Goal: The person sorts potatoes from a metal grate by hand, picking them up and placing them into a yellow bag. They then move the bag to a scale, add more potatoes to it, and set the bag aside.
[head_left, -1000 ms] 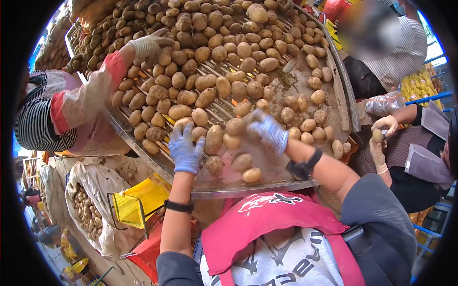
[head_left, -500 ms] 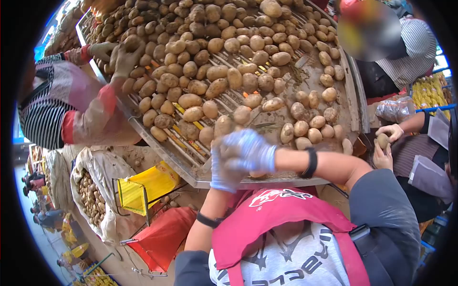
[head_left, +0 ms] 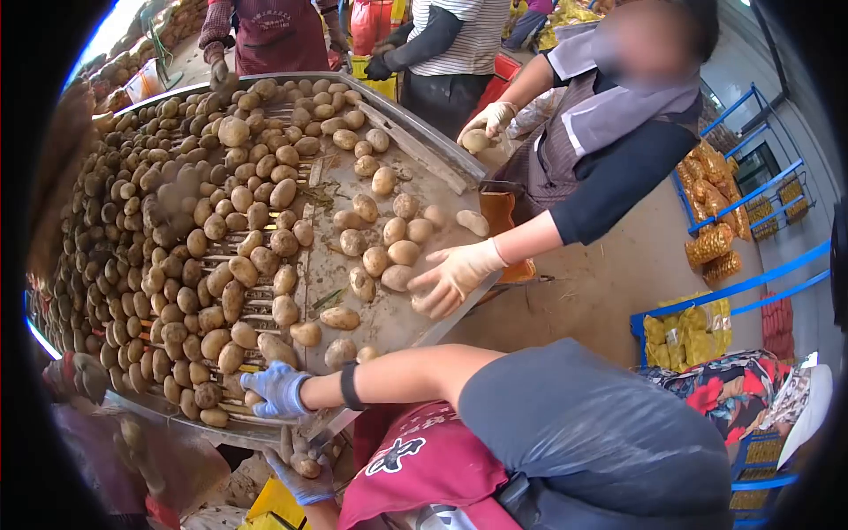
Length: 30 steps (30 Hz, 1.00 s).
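Note:
My right hand (head_left: 279, 389), in a blue-and-white glove, reaches over the near edge of the sorting table. Its fingers curl around a potato (head_left: 253, 398), partly covered by the glove. Lower down, just outside the metal rim, my left hand (head_left: 306, 481), in a similar glove, holds another potato (head_left: 306, 466) against its palm. Several potatoes (head_left: 231, 357) lie on the slats by my right hand, dusty with soil. A potato (head_left: 340, 354) rests on the flat tray part beyond that wrist.
Across the tray corner a co-worker's gloved hand (head_left: 455, 276) reaches toward loose potatoes; their other hand (head_left: 485, 124) holds one. Another worker's blurred glove (head_left: 78, 378) is at the left. The metal rim (head_left: 439, 325) borders the table. A yellow seat (head_left: 272, 506) stands below.
My view has swung to the right. My hands, together over the table edge before, are now apart: the right one among the potatoes, the left one lower, outside the rim.

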{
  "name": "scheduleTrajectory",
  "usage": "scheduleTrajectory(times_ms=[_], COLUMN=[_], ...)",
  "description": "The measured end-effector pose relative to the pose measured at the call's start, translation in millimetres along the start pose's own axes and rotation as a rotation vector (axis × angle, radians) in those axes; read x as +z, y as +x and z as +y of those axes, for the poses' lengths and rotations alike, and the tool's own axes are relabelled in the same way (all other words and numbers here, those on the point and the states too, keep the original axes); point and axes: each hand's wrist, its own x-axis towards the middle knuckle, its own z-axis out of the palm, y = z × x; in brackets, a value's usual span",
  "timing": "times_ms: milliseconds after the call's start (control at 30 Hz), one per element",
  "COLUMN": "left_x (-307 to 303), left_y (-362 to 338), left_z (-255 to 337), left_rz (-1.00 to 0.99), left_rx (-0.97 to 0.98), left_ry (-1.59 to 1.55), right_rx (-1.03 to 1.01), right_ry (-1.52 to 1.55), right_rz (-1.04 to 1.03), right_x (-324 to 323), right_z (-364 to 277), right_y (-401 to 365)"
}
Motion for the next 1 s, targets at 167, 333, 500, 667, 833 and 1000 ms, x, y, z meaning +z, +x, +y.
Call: scheduleTrajectory(times_ms=[167, 333, 500, 667, 833, 1000], left_x=[11, -27, -138, -257, -378, -480], left_y=[-13, -59, -136, -252, -353, -359], left_z=[5, 8, -32, -48, -70, -6], left_rz=[0.007, -0.557, -0.086, 0.238, 0.824, 0.866], left_rx=[0.231, -0.076, 0.289, 0.633, 1.123, 0.98], left_ry=[-0.012, -0.316, -0.514, -1.017, -1.121, -0.582], right_rx=[-0.459, -0.017, -0.182, -0.229, -0.199, 0.102], right_ry=[0.083, -0.451, -0.751, -0.715, -0.667, -0.66], right_rz=[0.387, -0.024, 0.102, 0.149, 0.085, -0.121], right_x=[33, -3, 46, 56, 48, 36], right_z=[-31, 0, 86, 76, 68, 9], right_y=[-49, -86, -139, -108, -118, -125])
